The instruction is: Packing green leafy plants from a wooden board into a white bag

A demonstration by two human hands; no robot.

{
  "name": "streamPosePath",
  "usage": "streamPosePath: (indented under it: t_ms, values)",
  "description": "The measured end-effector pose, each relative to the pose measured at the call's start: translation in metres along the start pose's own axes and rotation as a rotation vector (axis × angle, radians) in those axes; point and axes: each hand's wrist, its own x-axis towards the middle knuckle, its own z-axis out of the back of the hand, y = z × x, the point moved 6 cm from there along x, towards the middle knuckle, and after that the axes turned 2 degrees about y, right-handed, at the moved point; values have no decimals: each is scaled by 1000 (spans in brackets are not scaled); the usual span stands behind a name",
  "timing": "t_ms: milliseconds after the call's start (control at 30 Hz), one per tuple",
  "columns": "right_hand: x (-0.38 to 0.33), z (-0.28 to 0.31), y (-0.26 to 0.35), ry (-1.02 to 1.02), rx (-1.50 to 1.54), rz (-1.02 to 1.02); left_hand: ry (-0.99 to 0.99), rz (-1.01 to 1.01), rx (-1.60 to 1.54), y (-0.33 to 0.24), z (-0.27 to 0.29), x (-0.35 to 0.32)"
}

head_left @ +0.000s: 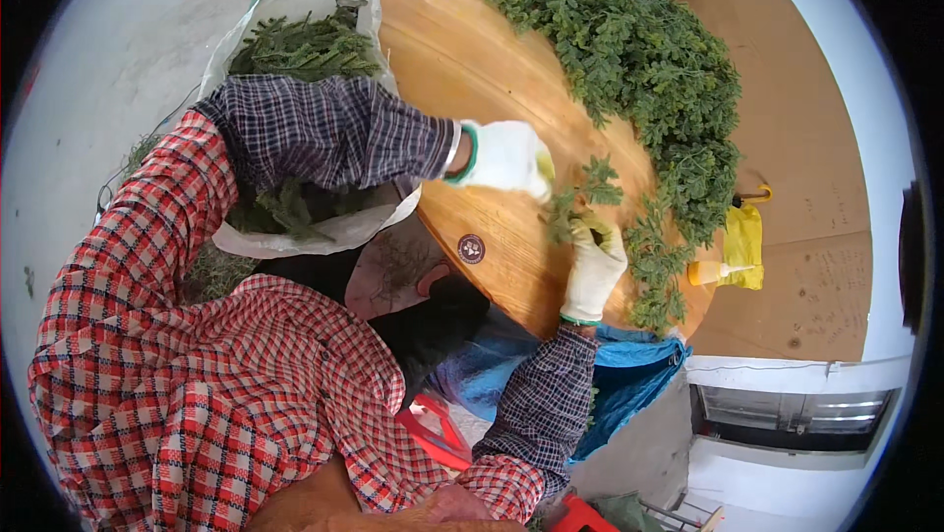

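A small green sprig sits between two gloved hands, right of the frame's centre.
The right hand curls its fingers round the sprig's lower part, thumb and forefinger pinching it; the left hand, just left of it, has its fingers bunched near the leaves, blurred, so I cannot tell whether they grip. Both are above the wooden tabletop, which bears a round dark sticker at the centre. Loose sprigs lie just right of the right hand, below a large heap of greenery at upper right. An orange-yellow bottle lies near a yellow bag at right; a white sack at upper left holds darker branches.
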Motion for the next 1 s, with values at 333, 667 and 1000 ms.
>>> streamPosePath:
  t_ms: [333, 667, 1000]
  values:
    - [-25, -36, 73, 120, -316, 361, 179, 253, -910, 37, -29, 51]
    - [-76, -23, 38, -215, -252, -128, 15, 363, -1290, 42, -19, 24]
    - [-59, 0, 35, -98, -551, -140, -77, 363, -1105, 52, -16, 12]
